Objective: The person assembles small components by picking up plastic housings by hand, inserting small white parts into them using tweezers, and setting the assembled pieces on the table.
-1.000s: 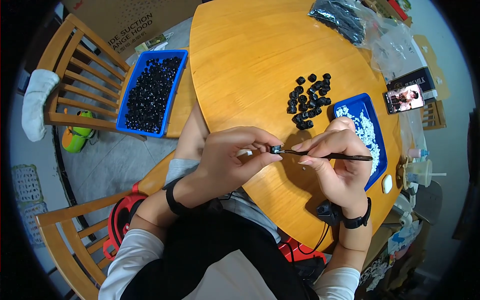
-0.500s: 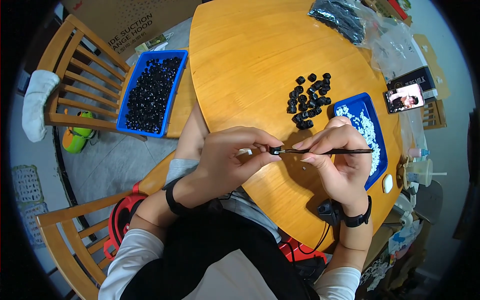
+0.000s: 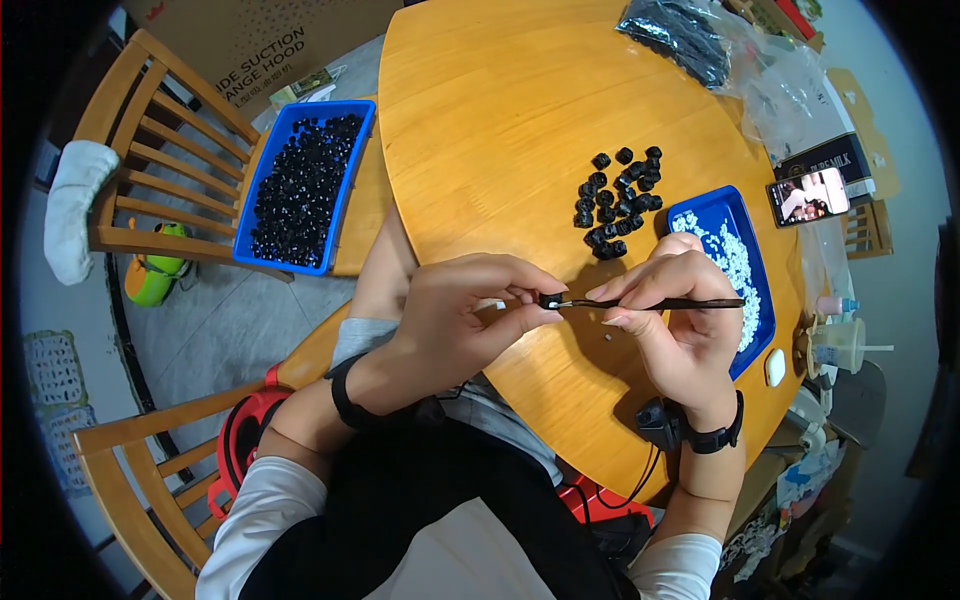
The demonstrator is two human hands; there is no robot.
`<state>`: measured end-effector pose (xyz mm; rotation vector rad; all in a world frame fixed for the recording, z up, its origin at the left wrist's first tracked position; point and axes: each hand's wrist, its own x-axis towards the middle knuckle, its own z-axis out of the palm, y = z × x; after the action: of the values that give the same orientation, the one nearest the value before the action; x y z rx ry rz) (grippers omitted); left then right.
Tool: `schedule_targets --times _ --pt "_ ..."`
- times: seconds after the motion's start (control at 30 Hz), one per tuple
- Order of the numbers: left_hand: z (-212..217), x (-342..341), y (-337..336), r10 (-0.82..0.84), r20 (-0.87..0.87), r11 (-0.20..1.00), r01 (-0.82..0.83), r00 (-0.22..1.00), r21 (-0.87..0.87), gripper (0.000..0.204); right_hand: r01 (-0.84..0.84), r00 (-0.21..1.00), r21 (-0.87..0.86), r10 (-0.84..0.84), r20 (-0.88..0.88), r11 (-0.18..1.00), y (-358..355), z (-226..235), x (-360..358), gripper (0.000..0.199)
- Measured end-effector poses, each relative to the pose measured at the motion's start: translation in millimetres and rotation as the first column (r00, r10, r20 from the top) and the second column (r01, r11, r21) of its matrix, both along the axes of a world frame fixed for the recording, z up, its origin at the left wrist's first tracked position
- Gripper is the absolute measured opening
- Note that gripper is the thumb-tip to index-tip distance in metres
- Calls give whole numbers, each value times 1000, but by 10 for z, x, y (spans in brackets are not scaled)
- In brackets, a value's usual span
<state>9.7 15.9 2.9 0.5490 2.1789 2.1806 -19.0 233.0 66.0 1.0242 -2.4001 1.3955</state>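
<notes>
My left hand [image 3: 465, 305] pinches a small black plastic piece [image 3: 550, 300] between thumb and fingertips. Something small and white shows at its opening. A slim dark pen-like tool [image 3: 690, 303] with a thin metal tip lies in the closed fingers of my right hand [image 3: 680, 310]; its tip meets the black piece. Beyond my hands, several similar black pieces [image 3: 625, 200] sit in a loose cluster on the wooden table [image 3: 490, 120]. To the right is a blue tray [image 3: 768, 315] of small white bits, partly hidden by my right hand.
A larger blue tray [image 3: 328, 268], full of black pieces, rests on a chair at the left. A lit phone [image 3: 808, 197] leans at the table's right side, near a lidded cup [image 3: 838, 345]. Plastic bags [image 3: 690, 45] lie at the far right. A cabled black device [image 3: 655, 425] is by my right wrist.
My hands, the black piece and the tool keep almost the same place. The picture on the phone screen differs.
</notes>
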Motion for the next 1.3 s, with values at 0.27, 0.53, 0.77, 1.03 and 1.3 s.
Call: schedule_targets --times 0.27,0.53,0.77,1.03,1.3 --pt "5 -5 -33 16 29 1000 -16 999 2 22 16 999 -46 -14 37 999 17 -34 -11 17" --pt "-192 -508 -1103 559 -429 684 -687 710 -246 20 357 922 18 -355 154 934 204 -27 -136 16" --pt "-1205 -938 -2580 625 -341 413 -668 702 -619 24 405 899 244 -433 69 881 294 -156 -249 15" --pt "-1090 -984 -2215 539 -643 204 -826 543 -526 28 373 913 127 -388 123 919 276 -114 -244 16" --pt "246 -557 -313 -209 -596 844 -165 776 -510 19 -71 855 257 -74 514 964 500 141 -171 20"
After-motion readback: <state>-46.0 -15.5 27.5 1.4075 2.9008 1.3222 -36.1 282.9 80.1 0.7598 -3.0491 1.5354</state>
